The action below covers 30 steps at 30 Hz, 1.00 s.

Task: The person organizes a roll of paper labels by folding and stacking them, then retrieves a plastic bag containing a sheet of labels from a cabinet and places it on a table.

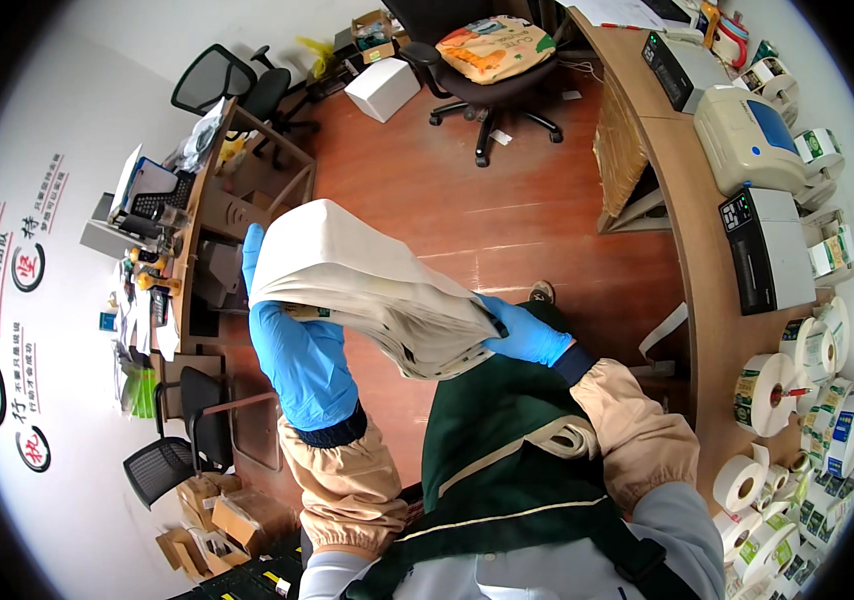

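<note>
In front of me I hold up a thick white bundle of layered sheets (362, 265), perhaps a flattened coil of label strip. Its left end bulges in a smooth curve, while the layers fan apart along the lower edge toward the right. My left hand (292, 345), in a blue glove, grips the left end from below, with one finger showing behind it. At the right end my right hand (527, 332), also gloved in blue, pinches the narrower layers. Its thumb is on the near side; the other fingers are partly hidden.
Along the right runs a wooden desk (672, 140) with a beige label printer (747, 140), black-and-white devices (762, 250) and several label rolls (762, 395). A cushioned office chair (495, 50) stands ahead. On the left are a cluttered desk (192, 215), black chairs (162, 470) and cardboard boxes (252, 515).
</note>
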Each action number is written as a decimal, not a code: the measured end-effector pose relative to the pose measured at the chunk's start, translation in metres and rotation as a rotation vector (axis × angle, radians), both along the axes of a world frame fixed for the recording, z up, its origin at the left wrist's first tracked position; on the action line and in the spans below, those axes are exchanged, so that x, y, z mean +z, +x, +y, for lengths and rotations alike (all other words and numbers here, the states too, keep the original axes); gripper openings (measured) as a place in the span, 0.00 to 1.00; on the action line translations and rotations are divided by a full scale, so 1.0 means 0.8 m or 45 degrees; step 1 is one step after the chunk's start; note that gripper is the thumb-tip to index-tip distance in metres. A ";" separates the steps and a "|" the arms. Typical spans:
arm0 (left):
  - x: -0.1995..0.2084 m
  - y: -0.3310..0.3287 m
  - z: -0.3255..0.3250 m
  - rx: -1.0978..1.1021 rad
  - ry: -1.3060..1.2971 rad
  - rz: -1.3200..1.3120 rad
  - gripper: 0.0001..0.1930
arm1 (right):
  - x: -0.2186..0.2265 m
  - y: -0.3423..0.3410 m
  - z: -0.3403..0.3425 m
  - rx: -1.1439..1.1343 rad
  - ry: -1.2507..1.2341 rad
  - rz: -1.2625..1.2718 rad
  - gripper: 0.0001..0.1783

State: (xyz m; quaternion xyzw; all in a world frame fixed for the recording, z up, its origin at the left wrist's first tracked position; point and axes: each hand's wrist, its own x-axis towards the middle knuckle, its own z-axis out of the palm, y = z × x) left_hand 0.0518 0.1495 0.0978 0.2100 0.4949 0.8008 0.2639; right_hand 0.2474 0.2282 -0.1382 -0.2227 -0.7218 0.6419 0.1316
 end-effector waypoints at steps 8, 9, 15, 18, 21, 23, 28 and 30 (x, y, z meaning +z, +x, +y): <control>0.002 -0.008 -0.009 -0.047 0.062 -0.136 0.21 | -0.007 -0.016 -0.022 0.157 0.041 0.159 0.46; 0.001 -0.005 -0.011 -0.057 0.098 -0.125 0.21 | -0.014 -0.020 -0.028 0.140 -0.024 0.151 0.43; -0.014 -0.029 -0.009 0.133 0.076 -0.071 0.19 | -0.036 -0.002 -0.020 0.041 -0.018 0.006 0.36; -0.049 -0.066 -0.014 0.145 0.049 -0.065 0.17 | -0.022 0.026 -0.001 -0.093 -0.071 0.001 0.33; -0.106 -0.084 -0.013 0.026 -0.002 -0.029 0.20 | -0.026 0.062 0.025 -0.315 0.337 -0.194 0.24; -0.148 -0.079 -0.009 0.094 -0.161 0.064 0.22 | -0.087 0.100 0.053 -0.595 0.275 -0.200 0.18; -0.377 -0.076 -0.099 -0.207 -0.761 0.555 0.29 | -0.115 0.165 0.059 -0.906 0.333 -0.236 0.25; -0.435 -0.059 -0.144 -0.370 -1.077 1.046 0.26 | -0.186 0.199 0.030 -0.804 0.455 -0.487 0.28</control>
